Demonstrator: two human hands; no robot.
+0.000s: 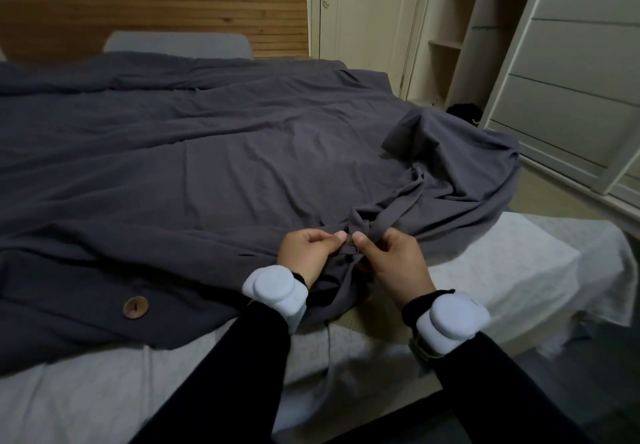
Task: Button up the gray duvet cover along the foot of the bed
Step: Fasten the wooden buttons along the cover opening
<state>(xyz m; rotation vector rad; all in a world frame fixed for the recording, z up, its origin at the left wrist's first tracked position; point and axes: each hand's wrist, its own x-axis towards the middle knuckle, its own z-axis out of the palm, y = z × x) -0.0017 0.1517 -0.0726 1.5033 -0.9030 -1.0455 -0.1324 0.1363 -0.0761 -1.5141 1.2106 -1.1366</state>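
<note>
The dark gray duvet cover (214, 152) lies spread over the bed, its open foot edge bunched near me. My left hand (308, 253) and my right hand (391, 256) pinch that edge together at the middle, thumbs almost touching. A brown button (349, 239) shows only as a sliver between my thumbs. Farther left along the edge, a round wooden button (135, 308) sits fastened and flat. To the right of my hands the cover's corner is rumpled and folded back.
A light gray sheet (512, 270) covers the mattress below the duvet. A wooden headboard (156, 20) and a gray pillow (176, 45) stand at the far end. White wardrobe shelves and drawers (571, 62) line the right side, with a door (346, 7) behind.
</note>
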